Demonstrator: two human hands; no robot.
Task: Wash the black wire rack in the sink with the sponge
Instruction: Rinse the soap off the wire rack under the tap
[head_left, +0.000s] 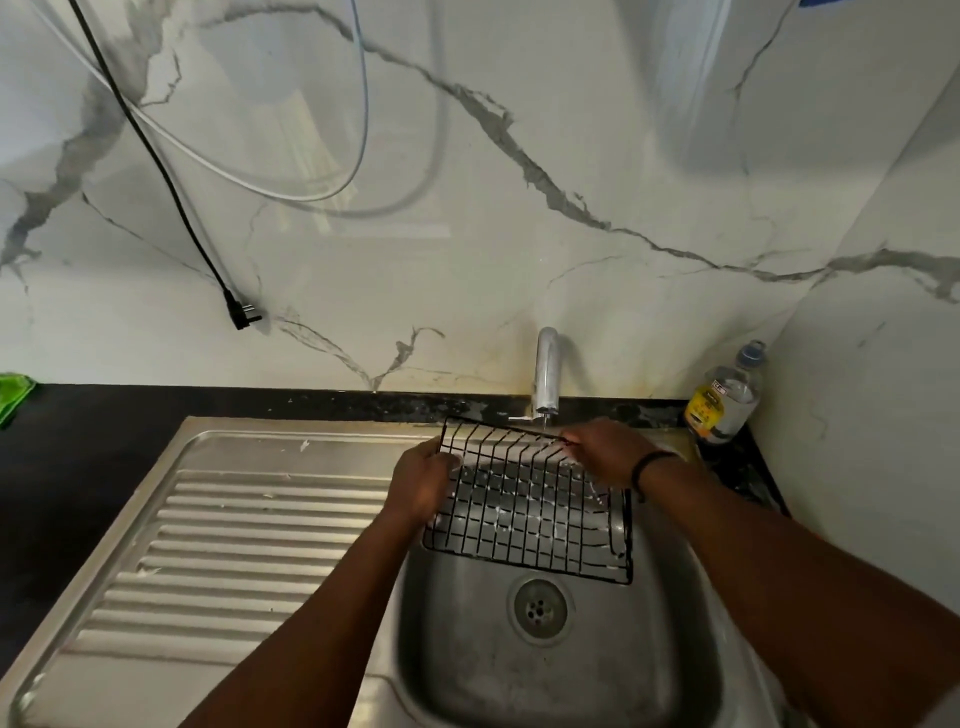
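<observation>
The left hand (423, 480) clamps the left edge of the black wire rack (530, 512), and the right hand (605, 449) closes on its far right corner, probably to tilt it under the tap (545, 376) so the trickle rinses the wires. The rack hangs over the far half of the sink (467, 649), above the bowl. No sponge shows. A bottle (724, 397) stands at the sink's far right corner, clear of the hands.
</observation>
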